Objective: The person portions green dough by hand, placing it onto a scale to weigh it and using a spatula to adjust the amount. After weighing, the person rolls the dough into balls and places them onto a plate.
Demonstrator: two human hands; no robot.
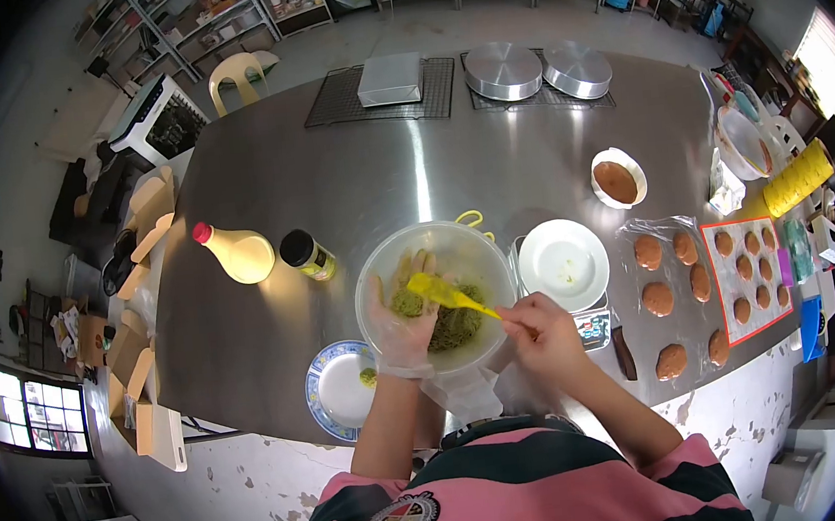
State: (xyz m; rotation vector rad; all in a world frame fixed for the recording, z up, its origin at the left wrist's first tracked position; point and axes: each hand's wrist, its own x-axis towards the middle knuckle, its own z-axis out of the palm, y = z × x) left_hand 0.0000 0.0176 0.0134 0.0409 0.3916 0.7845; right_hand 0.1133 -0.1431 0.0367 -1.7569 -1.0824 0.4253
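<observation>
A clear plastic bowl (369, 275) stands near the table's front edge with a green crumbly mixture (456, 327) in it. My left hand (403, 322), in a thin clear glove, is inside the bowl, its fingers apart and curved around a green lump (407, 304). The bare right hand (540, 327) grips the handle of a yellow spatula (446, 293) at the bowl's right rim, and the blade lies over my left fingers. Left of the bowl, a blue-rimmed plate (322, 395) bears a small green piece (367, 377). To the right, a white plate (562, 247) rests on a scale (593, 330).
A yellow bottle (241, 256) and a black-lidded jar (306, 255) stand at left. Flat brown rounds (657, 299) lie on plastic and on a red-edged mat (753, 324) at right. A small white bowl (638, 164) holds brown filling. Metal pans (504, 71) sit on racks (327, 98) behind.
</observation>
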